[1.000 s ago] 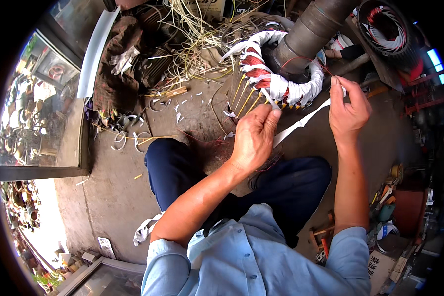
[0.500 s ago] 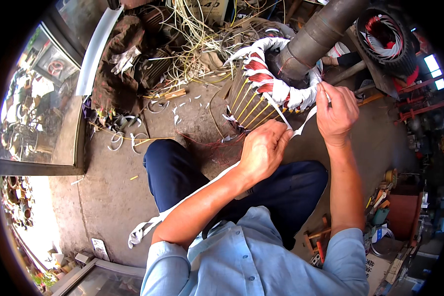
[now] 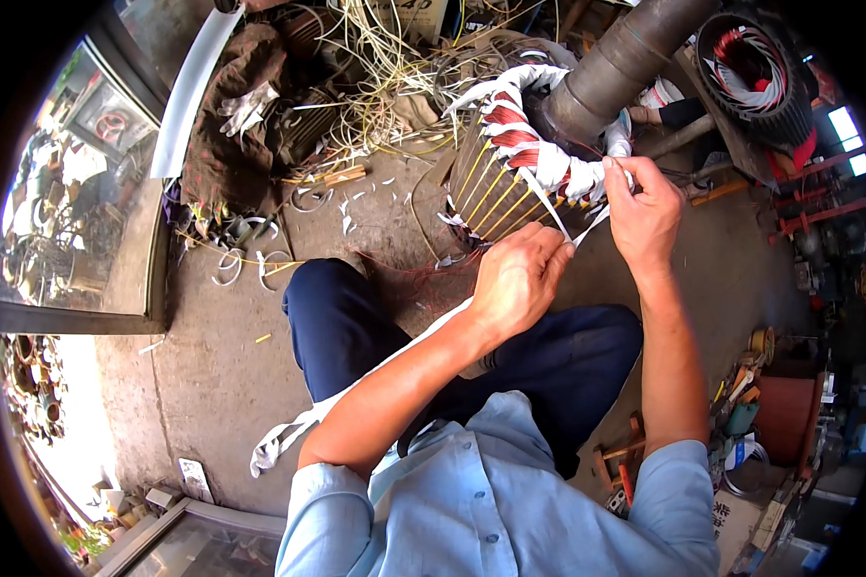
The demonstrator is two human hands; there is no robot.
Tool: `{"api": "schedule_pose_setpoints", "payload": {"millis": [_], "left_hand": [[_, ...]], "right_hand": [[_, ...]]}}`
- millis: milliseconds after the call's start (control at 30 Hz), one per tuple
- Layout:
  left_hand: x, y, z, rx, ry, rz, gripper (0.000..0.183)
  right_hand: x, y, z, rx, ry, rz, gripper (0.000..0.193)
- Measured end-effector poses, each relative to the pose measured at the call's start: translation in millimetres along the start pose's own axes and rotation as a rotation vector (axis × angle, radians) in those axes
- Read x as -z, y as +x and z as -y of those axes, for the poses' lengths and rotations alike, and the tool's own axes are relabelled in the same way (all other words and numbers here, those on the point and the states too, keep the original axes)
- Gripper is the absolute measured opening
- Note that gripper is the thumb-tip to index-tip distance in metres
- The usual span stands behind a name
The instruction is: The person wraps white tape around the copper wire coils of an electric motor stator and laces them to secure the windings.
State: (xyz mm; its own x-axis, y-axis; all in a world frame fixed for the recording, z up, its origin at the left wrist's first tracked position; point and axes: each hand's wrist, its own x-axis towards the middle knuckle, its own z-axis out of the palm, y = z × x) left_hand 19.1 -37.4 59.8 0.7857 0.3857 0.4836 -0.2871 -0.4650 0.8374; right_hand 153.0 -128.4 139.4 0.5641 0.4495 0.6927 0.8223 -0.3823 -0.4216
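Observation:
A motor stator (image 3: pixel 486 188) stands in front of me, its ring of red copper windings (image 3: pixel 512 144) partly wrapped in white cloth tape. My left hand (image 3: pixel 518 279) is closed on the white cloth tape (image 3: pixel 546 199), which runs up to the windings. The tape's long tail (image 3: pixel 303 420) trails beneath my left forearm. My right hand (image 3: pixel 648 207) pinches a stretch of the tape at the near right of the ring, thumb against forefinger. Between the two hands the strip forms a V. A thick metal cylinder (image 3: pixel 611 82) rises out of the stator's bore.
Tangled pale wires and sleeving (image 3: pixel 390 77) lie behind the stator. A second wound stator (image 3: pixel 749 72) sits at the far right. Dark cloth (image 3: pixel 223 144) covers something at the left. Tape scraps (image 3: pixel 346 223) litter the concrete floor. A glass door (image 3: pixel 72 192) borders the left side.
My right hand has moved slightly left and closer to the ring. My left hand stays closed on the tape, with little shift. The view has tilted slightly.

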Motion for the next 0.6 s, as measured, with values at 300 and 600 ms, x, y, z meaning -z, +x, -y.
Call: {"api": "schedule_pose_setpoints", "payload": {"millis": [300, 600], "left_hand": [[0.2, -6.0, 5.1, 0.027, 0.021, 0.034, 0.014], [2.1, -9.7, 7.1, 0.062, 0.028, 0.045, 0.013]], "right_hand": [[-6.5, 16.7, -12.6, -0.208, 0.037, 0.137, 0.016], [-3.4, 20.9, -10.2, 0.204, -0.073, -0.060, 0.008]]}}
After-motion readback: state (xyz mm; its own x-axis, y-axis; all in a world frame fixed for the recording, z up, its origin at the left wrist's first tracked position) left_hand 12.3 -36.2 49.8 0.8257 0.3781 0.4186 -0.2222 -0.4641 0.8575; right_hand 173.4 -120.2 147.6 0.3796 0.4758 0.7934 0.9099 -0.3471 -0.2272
